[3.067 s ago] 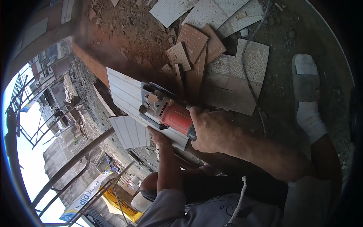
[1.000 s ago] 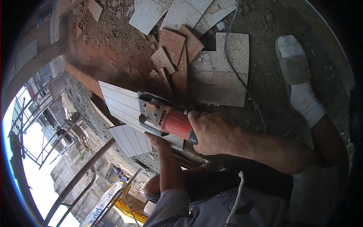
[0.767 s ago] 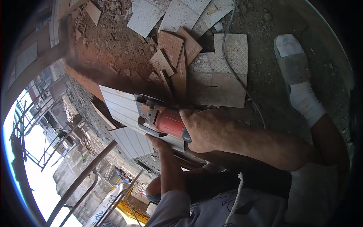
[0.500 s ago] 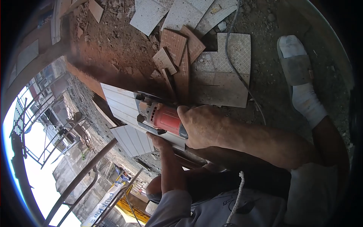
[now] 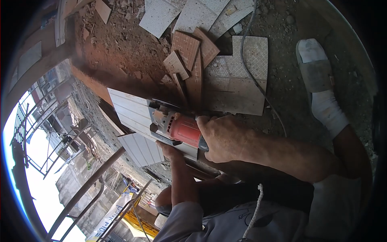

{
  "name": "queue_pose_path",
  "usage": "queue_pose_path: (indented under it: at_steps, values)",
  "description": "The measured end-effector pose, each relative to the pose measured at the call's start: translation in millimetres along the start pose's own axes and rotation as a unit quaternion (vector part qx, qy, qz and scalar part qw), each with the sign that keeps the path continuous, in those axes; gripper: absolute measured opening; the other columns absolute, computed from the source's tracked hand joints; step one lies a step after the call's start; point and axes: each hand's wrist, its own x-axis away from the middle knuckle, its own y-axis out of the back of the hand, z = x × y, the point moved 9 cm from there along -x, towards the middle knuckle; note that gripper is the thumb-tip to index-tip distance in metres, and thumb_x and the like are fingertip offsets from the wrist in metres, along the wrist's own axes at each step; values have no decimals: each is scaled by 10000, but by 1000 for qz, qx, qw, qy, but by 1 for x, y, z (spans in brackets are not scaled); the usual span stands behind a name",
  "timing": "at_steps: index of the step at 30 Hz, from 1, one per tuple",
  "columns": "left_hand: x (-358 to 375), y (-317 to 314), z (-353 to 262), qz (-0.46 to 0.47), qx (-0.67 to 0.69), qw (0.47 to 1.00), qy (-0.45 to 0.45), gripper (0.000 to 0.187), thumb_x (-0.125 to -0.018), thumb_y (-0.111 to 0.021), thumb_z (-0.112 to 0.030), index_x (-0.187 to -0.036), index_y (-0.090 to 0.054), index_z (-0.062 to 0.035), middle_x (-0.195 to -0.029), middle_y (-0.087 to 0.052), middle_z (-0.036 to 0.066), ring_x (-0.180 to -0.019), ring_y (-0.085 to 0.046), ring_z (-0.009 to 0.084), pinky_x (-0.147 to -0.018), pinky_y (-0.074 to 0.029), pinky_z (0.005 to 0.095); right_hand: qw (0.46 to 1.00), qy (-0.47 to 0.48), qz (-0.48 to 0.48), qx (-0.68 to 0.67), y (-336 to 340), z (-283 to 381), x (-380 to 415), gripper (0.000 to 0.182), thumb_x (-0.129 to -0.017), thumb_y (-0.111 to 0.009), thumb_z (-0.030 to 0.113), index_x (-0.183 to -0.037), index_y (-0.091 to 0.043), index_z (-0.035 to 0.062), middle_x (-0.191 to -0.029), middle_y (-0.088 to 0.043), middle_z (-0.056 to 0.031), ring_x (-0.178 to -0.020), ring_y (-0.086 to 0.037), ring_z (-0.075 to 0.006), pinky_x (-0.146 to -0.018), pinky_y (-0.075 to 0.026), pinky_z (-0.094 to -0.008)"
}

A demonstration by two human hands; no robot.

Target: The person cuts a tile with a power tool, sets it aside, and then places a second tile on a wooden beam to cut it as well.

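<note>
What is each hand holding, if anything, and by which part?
Right hand grips the red power tool by its dark rear end; left hand is at the striped white tile's lower edge, its grip partly hidden.

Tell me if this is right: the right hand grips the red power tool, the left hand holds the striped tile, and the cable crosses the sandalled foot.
No, the head view shows the cable crossing a patterned tile, not the foot. The right hand grips the red power tool; the left hand holds the striped tile.

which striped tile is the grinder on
The larger tile, with the left hand at its edge and the grinder over it; the smaller tile carries no tool.
</note>
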Motion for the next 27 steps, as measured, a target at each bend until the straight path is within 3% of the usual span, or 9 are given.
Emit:
queue_pose_path:
  at_steps: [2, 4, 7, 15, 18, 19, 27]
  values:
    - [5, -4, -3, 1, -7, 1000, -8, 871, -952, -271, -702, -1475, -316, -7, -1454, -421, 206, -1307, -444, 366, -1092, -384, 490, 1000, 2, -3, 0, 1, 1, -4, 661, -705, -732, 226, -1171, -439, -141, -928, -675, -241, -845, -716, -306, -740, -582, -362]
    - [9, -1, -8, -42, -3, 999, -30, 866, -943, -335, -714, -1376, -476, 23, -1302, -568, 171, -1124, -579, 320, -980, -471, 455, 1000, 4, -4, 3, 2, 2, -10, 663, -705, -731, 225, -1174, -438, -142, -932, -676, -239, -849, -716, -303, -741, -582, -359]
    - [14, -5, -8, -46, 19, 999, -13, 854, -942, -341, -713, -1339, -507, 25, -1292, -573, 170, -1127, -576, 316, -986, -467, 451, 1000, 12, -1, 9, 3, 9, -22, 667, -704, -730, 223, -1179, -437, -144, -938, -678, -236, -855, -717, -298, -743, -581, -355]
    - [5, 3, -5, -79, 21, 997, -5, 814, -945, -387, -681, -1300, -539, 36, -1227, -611, 188, -1063, -614, 329, -943, -494, 440, 999, 11, 37, 24, 2, 26, -54, 677, -703, -726, 218, -1192, -434, -149, -953, -682, -227, -870, -720, -285, -747, -580, -343]
    - [10, 1, -9, -95, 15, 995, -14, 808, -946, -399, -669, -1292, -547, 47, -1212, -622, 198, -1028, -632, 341, -918, -507, 437, 1000, 29, 2, -7, 6, 26, -50, 599, -702, -728, 249, -1102, -467, -113, -841, -684, -248, -793, -719, -345, -731, -579, -414]
    - [16, -1, -13, -109, 10, 994, -21, 810, -946, -400, -666, -1290, -549, 53, -1211, -624, 201, -1016, -637, 347, -908, -512, 437, 999, 45, -20, 13, 5, 26, -50, 603, -713, -722, 239, -1111, -461, -131, -838, -677, -273, -769, -718, -331, -720, -581, -404]
    - [0, 3, -5, -63, 31, 997, -38, 797, -951, -385, -663, -1328, -540, 21, -1223, -619, 201, -1040, -628, 339, -914, -508, 437, 999, 21, -16, 23, -2, 16, -27, 625, -713, -729, 238, -1129, -449, -135, -863, -674, -265, -791, -716, -323, -728, -581, -390]
